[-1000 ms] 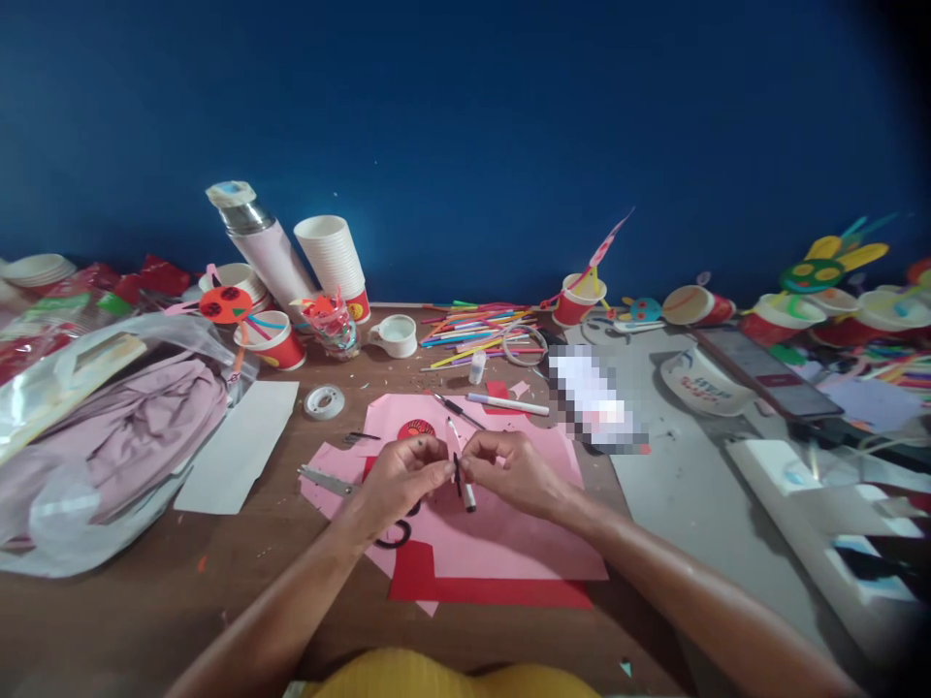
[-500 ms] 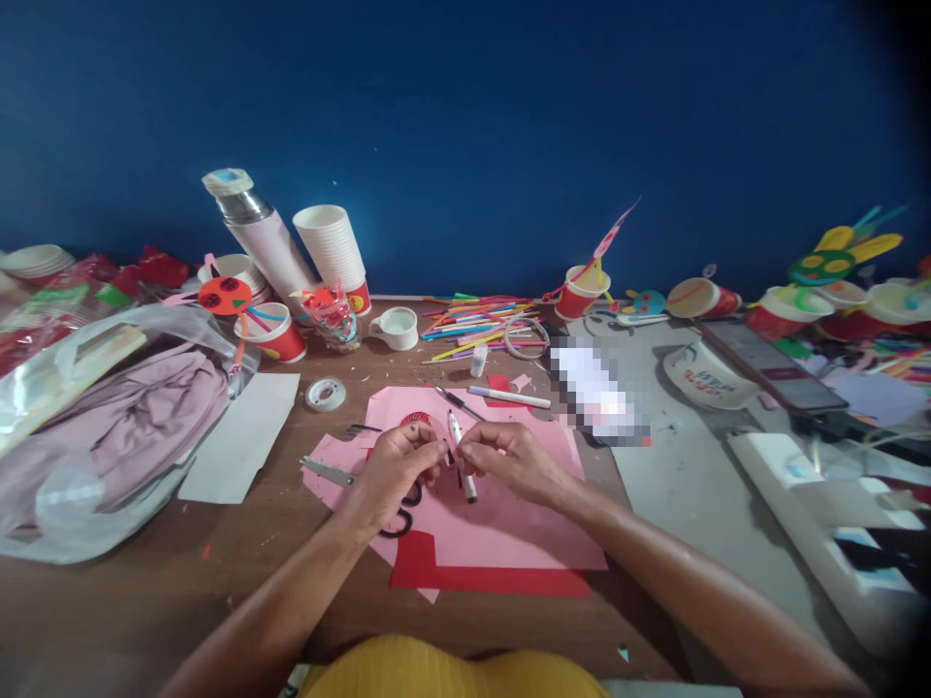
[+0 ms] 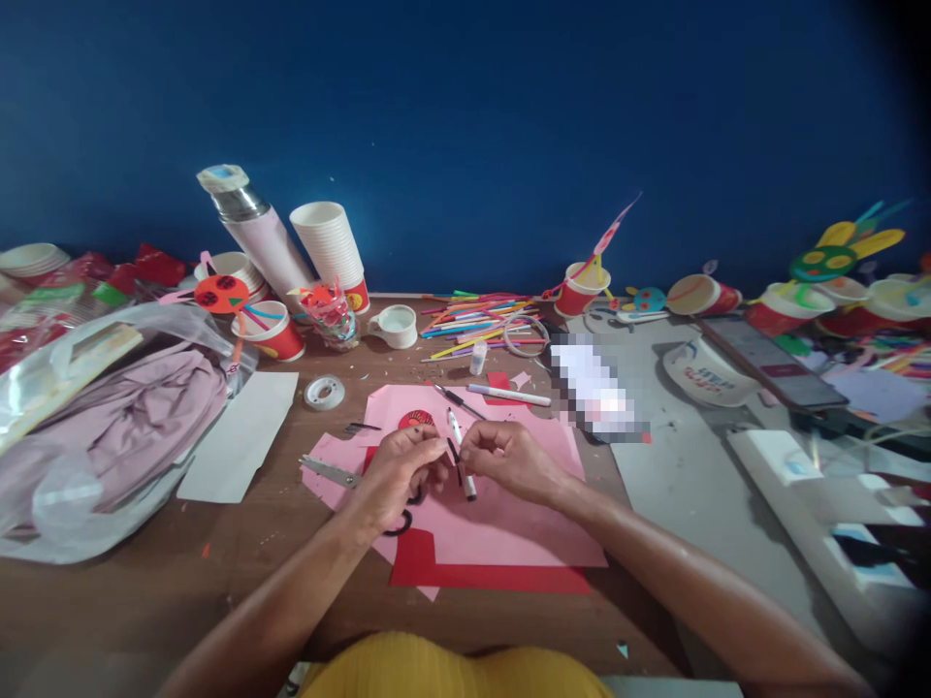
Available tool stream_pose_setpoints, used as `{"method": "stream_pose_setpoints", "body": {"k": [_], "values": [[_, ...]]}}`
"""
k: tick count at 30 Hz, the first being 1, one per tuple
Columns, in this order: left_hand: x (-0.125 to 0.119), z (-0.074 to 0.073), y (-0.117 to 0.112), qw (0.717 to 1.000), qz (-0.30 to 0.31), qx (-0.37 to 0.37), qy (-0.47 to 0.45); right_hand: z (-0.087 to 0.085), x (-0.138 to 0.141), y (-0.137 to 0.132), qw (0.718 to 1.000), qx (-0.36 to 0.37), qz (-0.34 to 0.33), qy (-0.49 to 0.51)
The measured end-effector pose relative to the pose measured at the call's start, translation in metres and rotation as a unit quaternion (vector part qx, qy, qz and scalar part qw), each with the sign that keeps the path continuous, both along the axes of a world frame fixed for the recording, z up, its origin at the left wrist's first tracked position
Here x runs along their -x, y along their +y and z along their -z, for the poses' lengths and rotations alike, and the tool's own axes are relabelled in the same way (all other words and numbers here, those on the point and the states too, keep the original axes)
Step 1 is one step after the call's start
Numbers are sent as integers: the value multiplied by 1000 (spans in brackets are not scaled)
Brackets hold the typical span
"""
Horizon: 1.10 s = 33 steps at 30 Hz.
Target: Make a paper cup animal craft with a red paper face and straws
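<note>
A person at a crowded craft table leans over a sheet of pink paper (image 3: 501,533) laid on red card (image 3: 487,579), a yellow top (image 3: 458,669) just showing at the near edge. The left hand (image 3: 399,475) is curled, its fingertips pinched on something too small to make out. The right hand (image 3: 509,462) curves inward, fingers closed beside a slim black-and-white marker (image 3: 465,482), which stands slightly tilted over the paper between the two hands (from this spot, it is impossible to tell which hand has hold of it). A white tip (image 3: 454,425) shows just above. Under the left hand lie the black finger loops of a pair of scissors (image 3: 329,472), blades pointing away to the left. Farther up the pink sheet are a red-and-black paper circle (image 3: 417,420), a craft knife (image 3: 458,400) and a white marker pen (image 3: 509,395). Beyond them sit a tape roll (image 3: 324,392), coloured straws (image 3: 480,330), stacked paper cups (image 3: 327,244) and a steel-topped flask (image 3: 251,233), all against a deep blue wall (image 3: 465,97)
</note>
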State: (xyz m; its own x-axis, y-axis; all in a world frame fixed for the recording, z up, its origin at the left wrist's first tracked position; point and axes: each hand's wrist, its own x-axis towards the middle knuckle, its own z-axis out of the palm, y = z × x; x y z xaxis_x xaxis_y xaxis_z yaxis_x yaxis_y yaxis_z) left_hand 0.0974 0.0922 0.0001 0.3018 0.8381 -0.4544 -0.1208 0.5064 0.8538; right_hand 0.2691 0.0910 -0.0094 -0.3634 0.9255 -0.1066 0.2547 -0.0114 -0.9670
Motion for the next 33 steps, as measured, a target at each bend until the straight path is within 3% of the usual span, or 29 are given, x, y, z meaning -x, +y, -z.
{"method": "stream_pose_setpoints", "body": {"k": [10, 17, 24, 29, 33], "values": [[0, 5, -3, 991, 24, -44, 123, -2, -2, -2, 994, -57, -2, -92], [-1, -1, -1, 990, 7, -58, 130, -1, -4, 2, 997, -44, 27, -62], [7, 4, 3, 992, -50, -48, 107, 1, -31, 46, 962, -139, 185, -147], [8, 7, 4, 993, -102, -62, 21, 8, -32, 80, 931, -198, 188, -244], [9, 7, 6, 990, -123, -70, -6, 14, -22, 96, 919, -198, 165, -299]]}}
